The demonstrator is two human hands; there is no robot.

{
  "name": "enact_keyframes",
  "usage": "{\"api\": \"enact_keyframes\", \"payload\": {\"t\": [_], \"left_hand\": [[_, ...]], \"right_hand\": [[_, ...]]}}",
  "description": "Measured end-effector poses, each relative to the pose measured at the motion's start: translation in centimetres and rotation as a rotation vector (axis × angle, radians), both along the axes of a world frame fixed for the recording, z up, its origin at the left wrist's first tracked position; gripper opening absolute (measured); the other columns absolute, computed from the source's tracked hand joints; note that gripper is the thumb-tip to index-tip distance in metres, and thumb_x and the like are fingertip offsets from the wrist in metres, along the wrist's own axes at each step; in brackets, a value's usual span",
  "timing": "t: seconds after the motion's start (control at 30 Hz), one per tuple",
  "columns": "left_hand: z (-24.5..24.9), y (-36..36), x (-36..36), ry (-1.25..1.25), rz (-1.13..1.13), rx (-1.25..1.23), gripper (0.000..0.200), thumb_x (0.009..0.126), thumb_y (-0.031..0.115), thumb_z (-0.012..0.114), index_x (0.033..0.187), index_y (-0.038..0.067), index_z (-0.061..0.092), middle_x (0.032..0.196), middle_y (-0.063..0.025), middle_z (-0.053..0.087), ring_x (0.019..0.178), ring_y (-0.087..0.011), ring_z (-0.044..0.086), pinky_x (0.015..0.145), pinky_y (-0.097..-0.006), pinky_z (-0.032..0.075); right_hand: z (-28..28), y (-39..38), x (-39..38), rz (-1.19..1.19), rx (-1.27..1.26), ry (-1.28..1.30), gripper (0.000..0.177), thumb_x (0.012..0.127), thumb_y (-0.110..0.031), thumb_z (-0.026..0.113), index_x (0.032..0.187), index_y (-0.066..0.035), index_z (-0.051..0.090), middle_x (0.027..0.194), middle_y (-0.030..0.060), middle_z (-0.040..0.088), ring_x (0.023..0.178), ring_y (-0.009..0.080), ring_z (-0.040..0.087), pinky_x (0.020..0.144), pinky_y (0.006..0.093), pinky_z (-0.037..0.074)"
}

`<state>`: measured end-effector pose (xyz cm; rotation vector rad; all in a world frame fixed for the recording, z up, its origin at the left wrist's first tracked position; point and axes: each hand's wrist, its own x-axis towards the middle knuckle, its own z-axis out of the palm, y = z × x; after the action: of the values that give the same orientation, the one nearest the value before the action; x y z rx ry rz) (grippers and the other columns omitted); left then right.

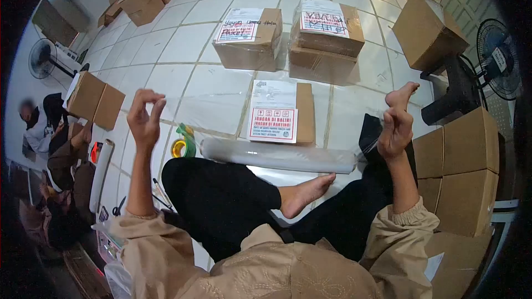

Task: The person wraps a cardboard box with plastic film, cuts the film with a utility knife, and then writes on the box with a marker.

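Observation:
Clear stretch film (208, 108) spreads in a thin sheet between my two hands, rising from its roll. My left hand (145, 116) pinches one corner of the sheet between thumb and forefinger. At the other side, the fingers of my right hand (394, 133) are closed on the opposite corner. The film roll (277, 156) lies crosswise on the floor in front of my legs. Just beyond it sits a small cardboard box (305, 113) with a white label (274, 111) printed in red, seen partly through the film. Beside my knee lies a green tape dispenser (184, 143).
Farther out stand a labelled box (247, 39) and a wrapped box stack (326, 41). Cartons (465, 171) and a fan (497, 58) line the right side. Another person (55, 133) sits at left near a box (94, 99) and a second film roll (102, 177). Scissors (118, 207) lie by my left forearm.

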<state>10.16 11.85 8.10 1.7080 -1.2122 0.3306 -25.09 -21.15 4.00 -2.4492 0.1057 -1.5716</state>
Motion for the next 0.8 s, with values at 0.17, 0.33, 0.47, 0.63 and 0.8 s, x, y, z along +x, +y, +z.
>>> {"api": "enact_keyframes", "payload": {"t": [0.17,0.33,0.47,0.63,0.8], "left_hand": [[-1.9,-1.9,-1.1,-0.085,0.115,-0.453,0.008,0.090,0.006,0.046,0.084,0.001,0.049,0.078,-0.0086,0.049,0.066,-0.0144,0.046,0.063,-0.0254,0.042],[-0.4,0.5,0.8,-0.063,0.198,-0.357,0.029,0.092,0.032,0.046,0.090,0.003,0.045,0.077,-0.0065,0.043,0.060,-0.0096,0.036,0.050,-0.0216,0.028],[0.4,-4.3,-2.5,-0.128,-0.151,0.239,0.090,0.067,0.066,0.062,0.128,0.004,0.040,0.121,-0.0179,0.049,0.116,-0.0287,0.043,0.090,-0.0399,0.034],[-1.0,-7.6,-0.7,0.012,-0.129,0.515,0.092,0.059,0.041,0.076,0.134,0.007,0.035,0.124,-0.0158,0.047,0.118,-0.0297,0.043,0.100,-0.0451,0.027],[-2.8,-9.7,2.1,-0.043,-0.327,0.810,0.013,0.067,0.023,0.072,0.074,0.013,0.066,0.061,0.0038,0.050,0.066,-0.0124,0.048,0.086,-0.0347,0.025]], "right_hand": [[-0.6,-1.0,-0.1,0.042,-0.013,-0.068,0.012,0.085,-0.004,0.055,0.079,0.000,0.046,0.057,0.0091,0.047,0.046,0.0183,0.045,0.043,0.0280,0.037],[1.0,-1.3,0.1,-0.020,-0.073,0.133,0.010,0.082,0.006,0.043,0.089,0.000,0.046,0.062,0.0047,0.042,0.055,0.0129,0.041,0.050,0.0240,0.032],[0.3,-1.7,1.3,0.078,0.011,0.021,0.005,0.089,-0.004,0.047,0.086,-0.001,0.044,0.060,0.0020,0.037,0.054,0.0106,0.035,0.049,0.0239,0.029],[0.7,-1.3,1.1,0.020,0.092,-0.004,0.033,0.087,-0.009,0.053,0.058,-0.001,0.038,0.053,0.0054,0.042,0.046,0.0140,0.043,0.042,0.0247,0.033],[1.1,-1.1,0.2,0.084,0.101,0.001,0.036,0.087,-0.019,0.058,0.062,-0.002,0.040,0.053,0.0036,0.041,0.042,0.0127,0.038,0.039,0.0244,0.029]]}}
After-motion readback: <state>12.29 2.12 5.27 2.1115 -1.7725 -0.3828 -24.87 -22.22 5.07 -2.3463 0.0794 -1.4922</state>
